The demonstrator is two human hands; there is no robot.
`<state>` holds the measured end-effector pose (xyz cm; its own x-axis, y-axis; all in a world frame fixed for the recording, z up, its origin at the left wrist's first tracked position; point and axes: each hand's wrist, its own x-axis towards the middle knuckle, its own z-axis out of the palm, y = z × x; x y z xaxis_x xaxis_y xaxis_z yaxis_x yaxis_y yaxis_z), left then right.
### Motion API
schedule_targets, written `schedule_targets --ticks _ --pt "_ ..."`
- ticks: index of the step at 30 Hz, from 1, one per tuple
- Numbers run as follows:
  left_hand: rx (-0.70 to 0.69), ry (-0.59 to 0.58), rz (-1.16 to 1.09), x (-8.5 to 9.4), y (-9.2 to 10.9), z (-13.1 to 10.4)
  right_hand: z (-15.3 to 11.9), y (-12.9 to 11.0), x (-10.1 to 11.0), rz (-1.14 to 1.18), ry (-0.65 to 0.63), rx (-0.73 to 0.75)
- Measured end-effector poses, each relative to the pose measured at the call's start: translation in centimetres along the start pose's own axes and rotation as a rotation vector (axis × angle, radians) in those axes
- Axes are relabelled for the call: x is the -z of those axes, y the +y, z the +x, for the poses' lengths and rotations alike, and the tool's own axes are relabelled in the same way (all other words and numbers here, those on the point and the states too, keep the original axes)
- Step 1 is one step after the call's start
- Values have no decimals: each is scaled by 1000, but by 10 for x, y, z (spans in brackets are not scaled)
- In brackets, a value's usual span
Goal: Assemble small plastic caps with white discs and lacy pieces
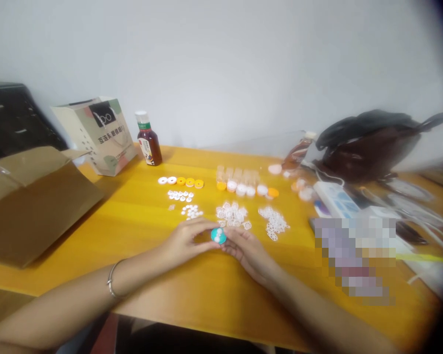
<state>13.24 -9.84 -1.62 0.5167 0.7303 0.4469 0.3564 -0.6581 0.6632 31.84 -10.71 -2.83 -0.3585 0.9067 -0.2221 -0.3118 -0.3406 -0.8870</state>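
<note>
Between my two hands is a small round teal piece [214, 237] with white round parts on its face. My left hand [190, 241] grips its left side between thumb and fingers. The fingers of my right hand [245, 248] are closed at its right edge, touching the piece or the white parts. Just beyond my hands lie small white round pieces [192, 211], a pile of white translucent pieces [232, 214] and another such pile [274, 222]. Farther back stand a row of white and orange discs [180, 181] and a row of white and orange caps [240, 188].
An open cardboard box [37, 201] stands at left, with a paper bag [103, 135] and a bottle of dark red drink [148, 140] behind it. On the right are a dark bag [369, 145], a second bottle [299, 152], a white box [335, 199] and cables [421, 211].
</note>
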Motion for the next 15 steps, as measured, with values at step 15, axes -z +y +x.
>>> schedule_targets --ticks 15 --pt "-85 89 -34 2 -14 3 -6 2 -3 322 -77 -141"
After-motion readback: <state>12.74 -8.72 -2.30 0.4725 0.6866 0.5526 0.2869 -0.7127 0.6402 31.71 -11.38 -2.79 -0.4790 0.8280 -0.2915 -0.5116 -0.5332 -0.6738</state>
